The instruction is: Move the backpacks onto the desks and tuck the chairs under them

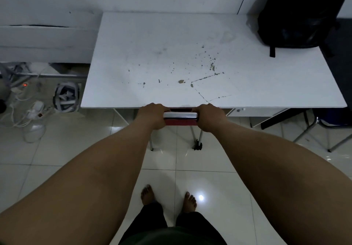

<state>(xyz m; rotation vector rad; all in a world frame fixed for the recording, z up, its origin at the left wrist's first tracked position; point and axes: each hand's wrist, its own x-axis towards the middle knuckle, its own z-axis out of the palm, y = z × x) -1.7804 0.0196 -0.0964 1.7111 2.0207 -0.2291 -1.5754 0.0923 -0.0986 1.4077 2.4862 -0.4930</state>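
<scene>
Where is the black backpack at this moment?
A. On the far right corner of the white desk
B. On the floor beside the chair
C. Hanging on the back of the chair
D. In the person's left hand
A: the black backpack stands on the far right corner of the white desk, while the left hand and the right hand both grip the top of the chair back.
</scene>
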